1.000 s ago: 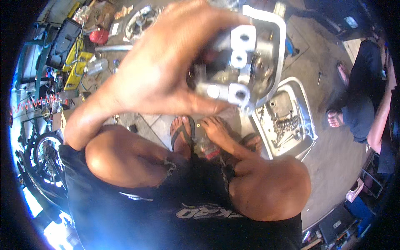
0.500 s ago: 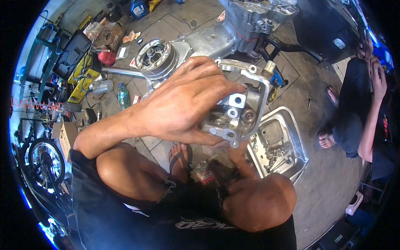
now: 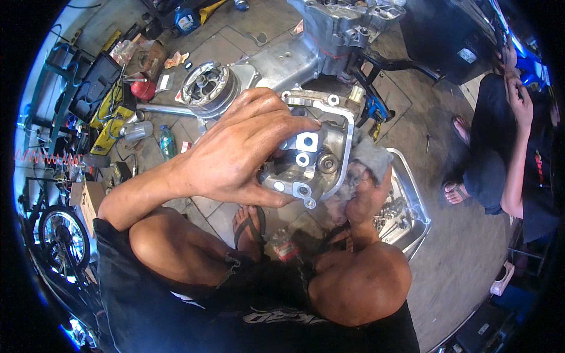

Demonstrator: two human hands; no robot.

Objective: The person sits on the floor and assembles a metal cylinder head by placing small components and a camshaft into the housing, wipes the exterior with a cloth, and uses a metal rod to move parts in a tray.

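Note:
My left hand (image 3: 238,150) is closed around a silver engine cylinder head (image 3: 315,176), its fingers over the far left edge and its thumb along the near side. The open face of the casting, with bolt bosses and a round valve spring, is turned up toward me. Just right of the casting, my right hand (image 3: 362,200) grips a bunched grey rag (image 3: 374,156), slightly smeared by motion. Whether the rag touches the casting I cannot tell. Below them lies a metal tray (image 3: 421,203) of small metal parts, partly covered by my right hand and the rag.
A large engine case (image 3: 288,65) with an exposed round drum (image 3: 209,88) lies ahead. Another person (image 3: 494,135) sits at the right. A green-tinted bottle (image 3: 168,141), a yellow toolbox (image 3: 112,129) and a red round container (image 3: 143,89) stand left. A plastic bottle (image 3: 285,247) lies between my feet.
My right hand has come up from behind the cylinder head, with the grey rag now visible in it. The cylinder head in my left hand sits slightly further left in view.

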